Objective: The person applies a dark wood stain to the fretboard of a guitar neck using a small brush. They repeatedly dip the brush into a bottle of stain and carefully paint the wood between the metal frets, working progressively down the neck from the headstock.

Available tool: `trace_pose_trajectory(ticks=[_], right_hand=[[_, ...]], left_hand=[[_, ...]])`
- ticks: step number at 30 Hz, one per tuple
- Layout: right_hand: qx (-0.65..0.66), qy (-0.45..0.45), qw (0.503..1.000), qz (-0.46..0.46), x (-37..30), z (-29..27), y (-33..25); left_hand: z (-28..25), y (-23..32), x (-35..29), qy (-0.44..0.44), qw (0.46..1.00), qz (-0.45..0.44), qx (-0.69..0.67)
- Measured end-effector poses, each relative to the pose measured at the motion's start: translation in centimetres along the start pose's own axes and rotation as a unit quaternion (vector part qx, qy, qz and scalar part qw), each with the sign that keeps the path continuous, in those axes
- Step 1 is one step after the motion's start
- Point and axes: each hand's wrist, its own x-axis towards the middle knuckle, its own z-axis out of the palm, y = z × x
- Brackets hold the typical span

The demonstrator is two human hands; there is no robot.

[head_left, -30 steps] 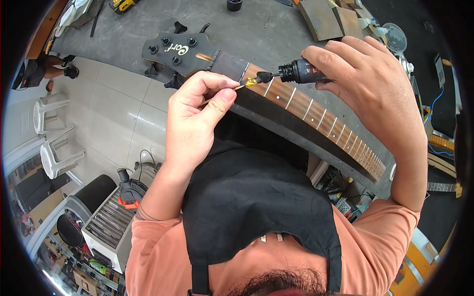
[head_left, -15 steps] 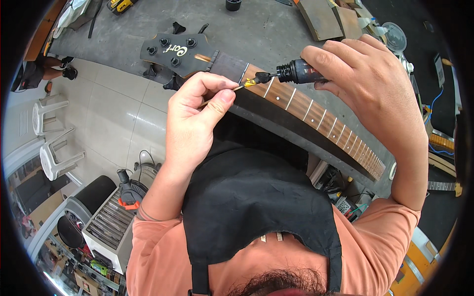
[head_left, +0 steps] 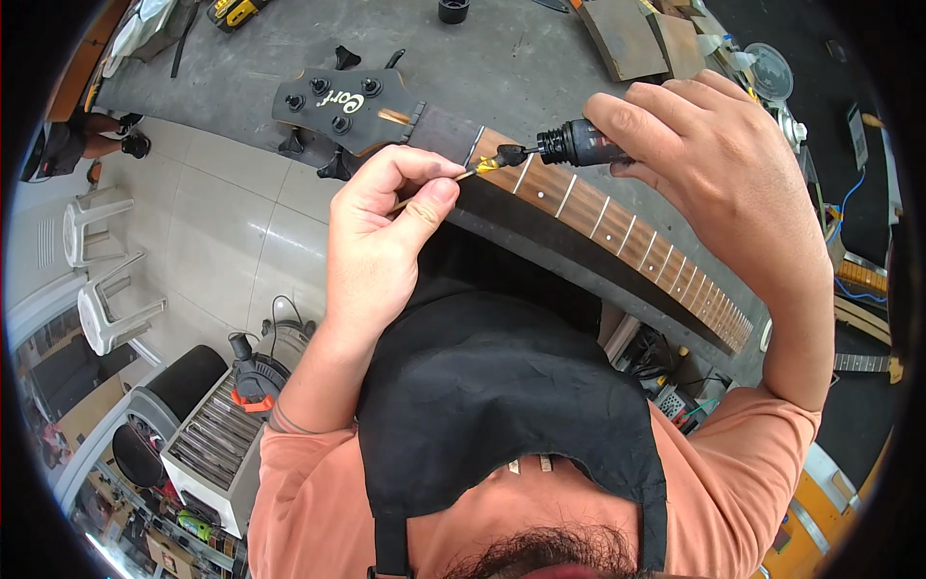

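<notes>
Pinched between thumb and fingertips of my left hand [head_left: 386,217] is a thin wooden stick [head_left: 464,176], its tip pointing right. My right hand [head_left: 690,145] grips a small black bottle [head_left: 583,143] tipped on its side, nozzle toward the stick. A small yellow-and-black piece [head_left: 487,165] shows between nozzle and stick tip; what it is and whether they touch I cannot tell. Below both hands lies a bass guitar neck [head_left: 600,207] with a dark fretted fingerboard. Its black headstock [head_left: 333,99] with several tuning pegs is at the left, partly beyond my left hand.
The neck rests on a grey workbench [head_left: 521,48]. Wooden blocks [head_left: 627,39] and a round clear lid [head_left: 769,70] sit at the far right. A black cylinder [head_left: 453,10] and a yellow power tool [head_left: 231,12] lie at the far edge. White plastic stools [head_left: 101,217] stand left.
Both hands hold nearly the same pose. The bottle has shifted very slightly left, and the stick stays close to its nozzle.
</notes>
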Motion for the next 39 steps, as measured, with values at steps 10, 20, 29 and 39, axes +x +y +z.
trace_pose_trajectory(ticks=[10,20,29,39], right_hand=[[0.006,-0.011,1.0,-0.001,0.03,-0.26,0.05],[0.014,-0.011,1.0,-0.002,0.01,-0.54,0.08],[0.012,-0.015,1.0,0.0,-0.04,-0.51,0.02],[0.017,-0.005,1.0,-0.003,-0.13,-0.46,0.15]], left_hand=[[-0.01,-0.22,0.0,-0.001,1.0,0.014,0.002],[0.06,-0.28,0.04,-0.001,1.0,0.022,0.009],[0.34,-0.05,0.04,0.013,1.0,0.014,0.01],[0.27,-0.27,0.16,0.006,1.0,0.018,0.012]])
